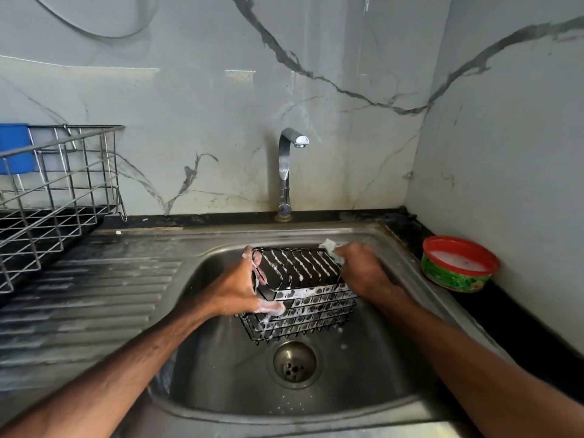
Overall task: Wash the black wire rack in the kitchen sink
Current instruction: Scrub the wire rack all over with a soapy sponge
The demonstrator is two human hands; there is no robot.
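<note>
A wire rack (300, 292) is sitting in the sink (221, 374), just behind the drain (294, 361), a person's left hand (240, 289) gripping its left end and the right hand (360, 270) pinching a scrub pad (330, 248) at its far right corner. The tap (286, 172) is standing behind the sink, against the wall (189, 90). A dish drainer (60, 191) is resting far left, beside the draining board (94, 295); a tub (458, 263) is sitting on the counter (505, 314) to the right.

1. The black wire rack (303, 298) fills the back half of the sink (221, 390); the front, around the drain (294, 365), is open.
2. The faucet (286, 172) stands behind the back rim, its spout high above the rack.
3. A steel dish rack (57, 197) crowds the left drainboard (94, 295); a red-rimmed tub (458, 263) sits on the right counter.
</note>
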